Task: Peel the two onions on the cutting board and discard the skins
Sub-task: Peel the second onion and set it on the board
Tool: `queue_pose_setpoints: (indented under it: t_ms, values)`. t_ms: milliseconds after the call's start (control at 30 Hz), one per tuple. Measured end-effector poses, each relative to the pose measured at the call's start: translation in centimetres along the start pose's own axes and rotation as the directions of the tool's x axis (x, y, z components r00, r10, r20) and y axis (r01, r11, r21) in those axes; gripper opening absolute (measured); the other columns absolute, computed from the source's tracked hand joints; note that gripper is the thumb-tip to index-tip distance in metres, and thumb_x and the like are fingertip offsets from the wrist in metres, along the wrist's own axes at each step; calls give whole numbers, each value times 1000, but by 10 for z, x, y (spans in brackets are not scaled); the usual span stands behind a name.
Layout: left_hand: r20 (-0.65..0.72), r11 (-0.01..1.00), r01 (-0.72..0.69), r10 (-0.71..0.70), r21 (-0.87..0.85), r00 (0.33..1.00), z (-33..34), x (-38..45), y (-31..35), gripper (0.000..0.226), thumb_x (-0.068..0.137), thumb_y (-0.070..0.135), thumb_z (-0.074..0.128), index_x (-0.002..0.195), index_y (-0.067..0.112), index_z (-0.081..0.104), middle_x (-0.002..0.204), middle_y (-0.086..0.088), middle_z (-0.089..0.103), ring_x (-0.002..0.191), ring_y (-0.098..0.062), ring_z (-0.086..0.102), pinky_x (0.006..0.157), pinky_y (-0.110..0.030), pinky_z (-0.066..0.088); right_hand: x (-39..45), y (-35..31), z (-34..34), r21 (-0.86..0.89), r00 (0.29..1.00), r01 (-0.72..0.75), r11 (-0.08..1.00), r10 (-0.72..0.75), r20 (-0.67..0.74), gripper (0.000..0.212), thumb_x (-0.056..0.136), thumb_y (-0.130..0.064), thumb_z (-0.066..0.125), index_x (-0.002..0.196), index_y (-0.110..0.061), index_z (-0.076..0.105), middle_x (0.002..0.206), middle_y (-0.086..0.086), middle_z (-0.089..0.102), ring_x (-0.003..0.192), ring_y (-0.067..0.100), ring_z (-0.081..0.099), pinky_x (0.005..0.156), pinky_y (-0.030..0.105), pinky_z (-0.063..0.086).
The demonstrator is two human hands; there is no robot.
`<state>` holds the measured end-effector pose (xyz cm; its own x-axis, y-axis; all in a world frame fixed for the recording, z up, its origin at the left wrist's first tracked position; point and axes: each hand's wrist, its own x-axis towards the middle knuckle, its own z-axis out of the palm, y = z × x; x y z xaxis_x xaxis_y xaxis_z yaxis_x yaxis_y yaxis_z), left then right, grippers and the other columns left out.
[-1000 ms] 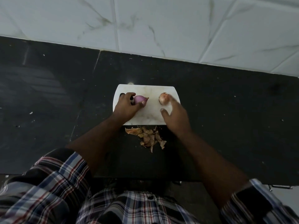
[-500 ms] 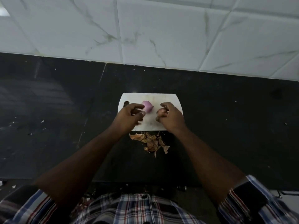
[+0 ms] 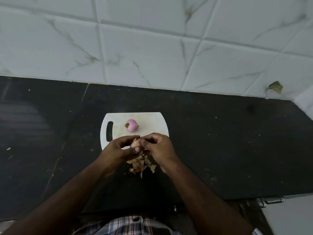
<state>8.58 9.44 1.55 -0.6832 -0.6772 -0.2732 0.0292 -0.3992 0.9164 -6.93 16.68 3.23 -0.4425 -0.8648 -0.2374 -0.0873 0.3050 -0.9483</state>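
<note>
1. Peeling the second onion [image 3: 136,144] is the step in hand, as I judge it: one onion [image 3: 131,125] lies bare and purple on the board [image 3: 152,121], beyond both hands and apart from them.
2. The left hand [image 3: 118,150] cups the second onion, fingers curled round it and thumb across its front.
3. The right hand [image 3: 158,148] pinches at the top of that onion with curled fingertips, probably on a flap of skin; the flap itself is too small to make out.
4. The second onion sits between the two hands, touching both, held above the board's near edge.
5. Loose skins [image 3: 140,164] lie on the counter [image 3: 220,141] just below the hands, nearer the person.
6. The next move likely calls for pulling the pinched skin away while the left hand turns the onion, then gathering the skins for discarding.
</note>
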Motion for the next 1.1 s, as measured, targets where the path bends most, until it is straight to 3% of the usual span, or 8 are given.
queue_pose_setpoints:
  t_ms: [200,400,500,633,733,867,1000,1100]
  values:
    - [48,999,-3,6,-44,999,-4,-1,-9,77,61,39,92,128,12,65,124,-15,69,116,-34,65,95,-40,55,1,2,-3,-195,995,15,981,-34,-96,8,92,-21,66,88,-18,72,84,-2,74,83,14,71,80,42,60]
    - [45,984,-19,28,-179,999,5,-12,-18,91,46,42,99,124,9,68,120,-20,69,99,-29,70,77,-34,60,-5,10,0,-267,988,107,958,-133,-80,19,90,-3,60,95,-14,75,93,-1,76,87,8,69,83,22,56]
    - [22,978,-17,22,-210,1000,7,-14,-21,91,48,42,98,126,8,67,123,-21,67,107,-35,68,82,-36,60,-8,8,5,-311,990,115,943,-135,-43,31,86,3,53,100,-12,76,99,2,76,93,12,69,87,23,55]
    - [-4,953,12,-14,-303,1000,7,-21,-24,72,60,36,94,122,10,69,129,-21,65,118,-35,64,90,-37,58,-7,13,10,-454,977,186,871,-211,-5,22,82,-7,61,98,-14,75,99,1,75,93,14,67,87,26,54]
    - [-54,925,39,-64,-378,996,8,-26,-18,33,90,17,63,122,11,68,122,-17,68,105,-28,68,84,-34,59,-4,21,2,-564,976,177,807,-219,-8,21,83,-11,66,101,-15,75,103,1,74,96,14,65,84,18,47]
    - [-111,915,48,-101,-401,989,8,-28,-10,30,102,12,47,126,11,64,115,-12,71,91,-21,71,75,-29,60,-5,28,-9,-487,987,159,859,-130,93,27,86,-2,66,106,-15,77,104,0,77,91,4,64,75,0,42]
    - [-166,925,64,-135,-374,977,3,-32,-9,27,101,14,51,124,7,65,109,-14,72,84,-20,71,72,-27,61,-7,28,-14,-398,978,154,904,-82,191,37,87,-13,73,123,-20,71,120,-4,73,108,5,66,99,30,53]
    - [-186,943,58,-125,-327,975,3,-32,-9,26,100,16,54,120,4,64,98,-12,72,78,-19,70,70,-27,60,-10,13,-11,-244,973,187,952,-144,181,44,87,-19,76,129,-26,66,125,-9,70,111,1,64,97,27,54]
